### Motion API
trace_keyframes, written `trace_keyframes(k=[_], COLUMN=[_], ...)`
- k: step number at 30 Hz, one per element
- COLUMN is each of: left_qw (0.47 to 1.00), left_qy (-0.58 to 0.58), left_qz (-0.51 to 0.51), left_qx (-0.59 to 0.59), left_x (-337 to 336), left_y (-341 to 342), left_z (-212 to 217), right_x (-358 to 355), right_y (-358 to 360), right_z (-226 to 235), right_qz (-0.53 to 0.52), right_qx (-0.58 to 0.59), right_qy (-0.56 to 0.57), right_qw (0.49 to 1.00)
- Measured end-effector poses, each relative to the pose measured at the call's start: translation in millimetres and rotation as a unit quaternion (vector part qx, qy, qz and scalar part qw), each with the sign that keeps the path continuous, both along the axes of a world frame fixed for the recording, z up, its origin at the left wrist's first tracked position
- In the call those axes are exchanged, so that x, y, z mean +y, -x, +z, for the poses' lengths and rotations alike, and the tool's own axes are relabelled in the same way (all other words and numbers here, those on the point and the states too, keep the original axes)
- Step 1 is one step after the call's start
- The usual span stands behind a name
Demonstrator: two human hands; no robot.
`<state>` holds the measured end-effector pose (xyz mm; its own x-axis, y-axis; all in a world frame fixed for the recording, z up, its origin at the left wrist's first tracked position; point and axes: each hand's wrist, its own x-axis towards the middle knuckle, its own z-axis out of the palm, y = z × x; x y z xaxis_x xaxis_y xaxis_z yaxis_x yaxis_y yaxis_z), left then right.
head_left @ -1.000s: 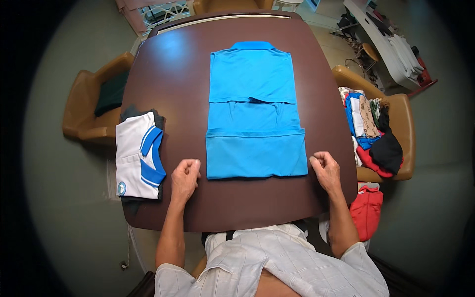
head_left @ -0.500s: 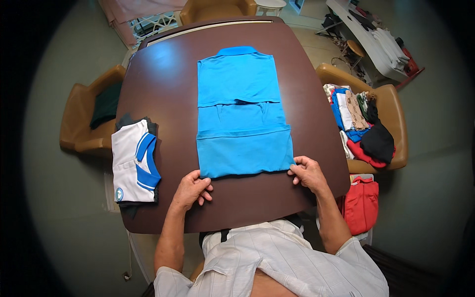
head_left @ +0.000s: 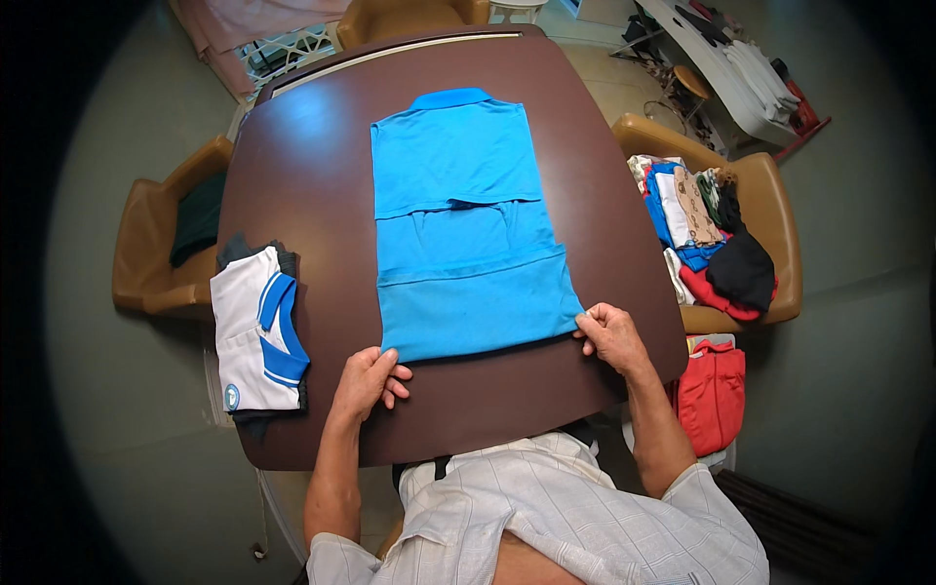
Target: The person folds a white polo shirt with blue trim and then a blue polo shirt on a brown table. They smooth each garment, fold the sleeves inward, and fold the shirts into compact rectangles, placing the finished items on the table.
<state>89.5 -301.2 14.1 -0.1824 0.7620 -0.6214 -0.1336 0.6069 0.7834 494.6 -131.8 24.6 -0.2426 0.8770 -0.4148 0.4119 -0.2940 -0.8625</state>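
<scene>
A bright blue collared shirt (head_left: 458,161) lies flat on the brown table, its collar at the far end. Its sides are folded in and its near end is turned up into a wide band. At the near left corner of that band, my left hand (head_left: 369,380) pinches the cloth between thumb and fingers. My right hand (head_left: 612,336) grips the near right corner the same way, pulling it out to a slight point. Between the hands the near folded edge runs fairly straight.
Folded white-and-blue collared shirts (head_left: 255,331) with dark cloth beneath lie on the table's (head_left: 327,214) left side. A tan armchair (head_left: 775,210) at right holds a pile of clothes (head_left: 707,234). Red folded clothing (head_left: 712,395) lies below it. Another armchair (head_left: 146,244) stands left.
The shirt's near edge has been drawn outward at the right corner and tilts slightly. Both hands keep their pinch on the corners, now a little farther apart. The whole view has shifted slightly.
</scene>
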Motion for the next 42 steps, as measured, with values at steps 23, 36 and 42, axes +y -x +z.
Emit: trace_keyframes(k=[23,36,42], left_qw=[0.790,0.704,0.704], left_qy=[-0.280,-0.315,-0.315], left_qz=[-0.004,-0.322,-0.327], left_qx=[0.545,0.549,0.546], left_x=[-24.7,46.8,45.1], left_y=[-56.2,-46.3,-45.7], left_z=[18.2,-19.5,-20.9], right_x=[-17.6,6.6,5.9], right_y=[16.2,57.0,57.0], right_z=[23.5,-30.1,-29.6], right_qz=[0.023,0.246,0.242], right_qx=[-0.166,-0.225,-0.219], right_qy=[-0.418,-0.452,-0.455], right_qw=[0.893,0.828,0.828])
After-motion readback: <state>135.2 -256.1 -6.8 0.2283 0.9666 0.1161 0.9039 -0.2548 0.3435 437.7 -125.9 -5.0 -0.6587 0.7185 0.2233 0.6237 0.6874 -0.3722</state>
